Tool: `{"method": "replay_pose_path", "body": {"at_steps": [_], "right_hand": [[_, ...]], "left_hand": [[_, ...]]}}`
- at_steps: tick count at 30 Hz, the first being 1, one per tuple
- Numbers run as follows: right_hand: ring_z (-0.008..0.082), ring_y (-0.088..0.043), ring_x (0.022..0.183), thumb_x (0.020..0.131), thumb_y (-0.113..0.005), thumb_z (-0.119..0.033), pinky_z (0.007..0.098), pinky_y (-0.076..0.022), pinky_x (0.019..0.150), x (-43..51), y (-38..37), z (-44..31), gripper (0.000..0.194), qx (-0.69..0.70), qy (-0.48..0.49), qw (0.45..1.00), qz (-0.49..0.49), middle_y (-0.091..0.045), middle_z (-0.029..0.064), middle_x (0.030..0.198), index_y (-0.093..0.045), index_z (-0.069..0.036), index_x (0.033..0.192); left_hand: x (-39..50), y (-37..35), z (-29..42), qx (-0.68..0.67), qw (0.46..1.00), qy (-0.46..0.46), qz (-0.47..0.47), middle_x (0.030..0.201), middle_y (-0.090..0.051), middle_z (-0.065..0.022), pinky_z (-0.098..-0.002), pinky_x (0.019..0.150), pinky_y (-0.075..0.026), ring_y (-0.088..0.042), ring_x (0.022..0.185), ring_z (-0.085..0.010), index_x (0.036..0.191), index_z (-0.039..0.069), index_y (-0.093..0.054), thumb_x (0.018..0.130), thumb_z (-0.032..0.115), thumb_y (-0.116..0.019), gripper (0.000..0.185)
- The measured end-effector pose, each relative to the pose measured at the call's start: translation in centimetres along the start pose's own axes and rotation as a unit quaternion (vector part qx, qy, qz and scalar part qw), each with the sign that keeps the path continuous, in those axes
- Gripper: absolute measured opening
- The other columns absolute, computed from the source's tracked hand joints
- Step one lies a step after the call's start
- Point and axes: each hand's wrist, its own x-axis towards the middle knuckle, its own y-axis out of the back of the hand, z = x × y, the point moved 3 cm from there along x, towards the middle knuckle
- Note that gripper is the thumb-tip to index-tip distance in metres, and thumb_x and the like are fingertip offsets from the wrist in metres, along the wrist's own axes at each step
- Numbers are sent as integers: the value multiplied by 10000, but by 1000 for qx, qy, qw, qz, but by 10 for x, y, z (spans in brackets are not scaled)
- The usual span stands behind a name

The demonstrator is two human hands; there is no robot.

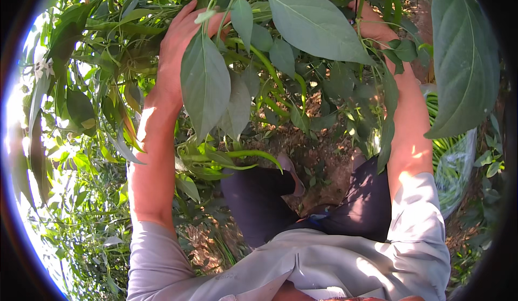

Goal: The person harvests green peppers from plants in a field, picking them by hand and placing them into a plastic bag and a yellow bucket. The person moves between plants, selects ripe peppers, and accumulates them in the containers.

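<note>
Both my hands reach up into a leafy pepper plant. My left hand [178, 40] is among stems and leaves at the upper left, its fingertips partly covered by foliage. Close to its wrist hangs a broad green leaf [205, 82]. A long green chili pepper [267, 63] curves down just right of this hand. My right hand [374, 25] is beside an upright stem [361, 1] at the upper right, and leaves cover part of its fingers. Whether either hand grips anything is hidden. A large leaf [315, 23] spreads between the hands.
A clear plastic bag [455, 179] full of long green peppers [447, 151] stands beyond my right forearm. More peppers [255, 154] hang above my bent knees. Bare soil [323, 159] shows between my legs, and a big leaf [465, 62] is close to the camera at the right.
</note>
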Motion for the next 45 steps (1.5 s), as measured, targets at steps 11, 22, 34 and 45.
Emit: {"method": "replay_pose_path", "body": {"at_steps": [11,22,34,45], "right_hand": [[239,-680,922,1033,-579,-138,359,-541,776,20,-14,8,297,178,37,983,-31,-718,115,1120,-658,-31,1298],[192,-674,961,909,-649,-59,370,-541,858,27,-22,53,345,511,59,852,-97,-714,70,1110,-674,-20,1251],[243,-683,990,826,-697,-28,377,-537,871,19,-7,7,419,35,20,999,-12,-727,125,1101,-679,28,1241],[282,-690,939,767,-734,-19,387,-540,846,17,-4,33,421,-110,109,979,129,-735,160,1015,-711,44,1183]], "left_hand": [[-8,-6,-15,59,998,-25,4,1144,-737,-126,-510,1189,-402,-667,1165,-339,1269,95,-678,818,72,-732,455],[-8,-9,-16,59,998,-8,7,1166,-739,-118,-494,1189,-411,-670,1174,-314,1262,121,-698,840,55,-685,427],[-8,-4,-15,90,995,-10,-32,1171,-714,-171,-500,1196,-405,-649,1205,-340,1259,102,-686,834,102,-709,426],[2,-2,-6,51,998,-19,27,1137,-722,-141,-495,1203,-398,-655,1190,-334,1264,109,-683,805,106,-719,461]]}}
